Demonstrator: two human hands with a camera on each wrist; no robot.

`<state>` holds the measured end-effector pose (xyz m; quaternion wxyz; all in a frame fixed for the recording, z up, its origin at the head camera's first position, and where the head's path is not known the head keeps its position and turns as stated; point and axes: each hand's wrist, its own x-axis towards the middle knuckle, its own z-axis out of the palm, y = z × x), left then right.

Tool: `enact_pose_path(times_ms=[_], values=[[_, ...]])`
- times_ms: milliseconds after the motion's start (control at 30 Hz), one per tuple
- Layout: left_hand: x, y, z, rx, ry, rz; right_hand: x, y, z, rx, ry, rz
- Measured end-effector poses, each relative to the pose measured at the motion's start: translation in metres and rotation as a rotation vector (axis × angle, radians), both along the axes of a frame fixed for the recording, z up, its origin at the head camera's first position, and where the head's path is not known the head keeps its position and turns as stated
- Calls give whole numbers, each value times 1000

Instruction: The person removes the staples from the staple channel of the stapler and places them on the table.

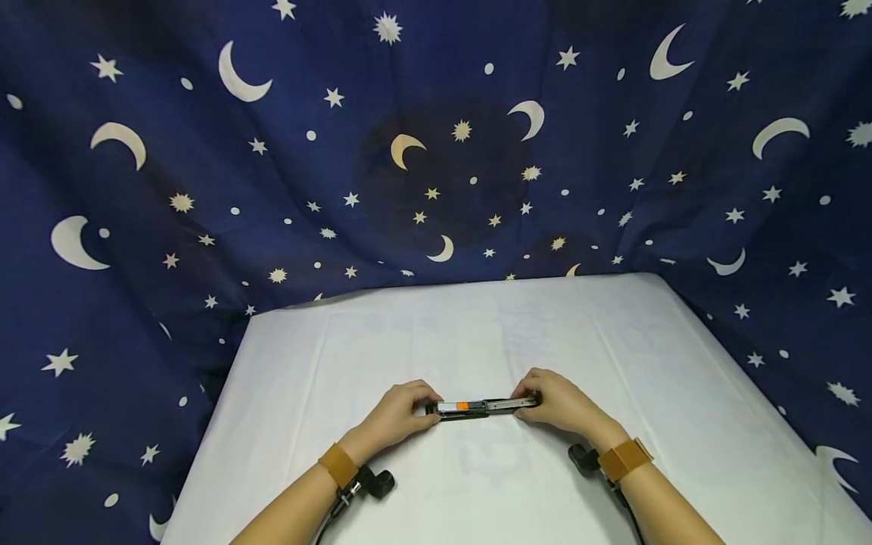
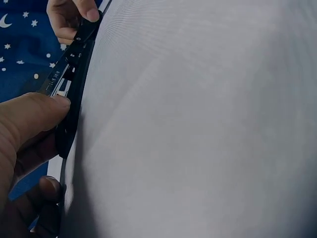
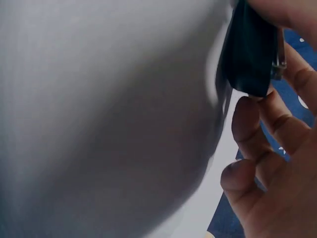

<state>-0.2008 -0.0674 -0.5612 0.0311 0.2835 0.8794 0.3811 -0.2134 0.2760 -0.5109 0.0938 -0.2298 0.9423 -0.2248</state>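
Bare forearms [image 1: 291,507], left fingers [image 1: 417,392] and right fingers [image 1: 534,380] pinching slim metal-railed stapler [image 1: 474,409], creased white cloth [image 1: 490,484]

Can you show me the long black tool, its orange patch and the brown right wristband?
Long black tool [image 1: 487,407], head view: its middle.
Small orange patch [image 1: 462,406], head view: its centre.
Wide brown right wristband [image 1: 622,459], head view: outer face.
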Motion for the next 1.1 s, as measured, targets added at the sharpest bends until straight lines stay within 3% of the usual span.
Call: enact_pose_path(times_ms=[133, 267, 400, 533, 633, 800, 933, 1100], values=[[0, 2, 3, -37, 12, -7, -1, 1, -2, -3, 13, 4], [-2, 6, 8, -147, 108, -38, -1, 1, 0, 16, 26, 11], [1, 8, 13, -246, 222, -64, 6, -7, 2, 45, 151, 39], [4, 9, 13, -237, 264, -74, 14, -33, 4, 55, 266, 88], [3, 10, 12, -181, 277, -73, 14, -60, 3, 47, 222, 78], [1, 10, 8, -111, 250, -71, 7, -91, 0, 31, 26, -20], [1, 11, 5, -80, 208, -74, 3, -96, -1, 52, -55, -91], [0, 12, 6, -79, 231, -60, -5, -93, 2, 77, -123, -154]])
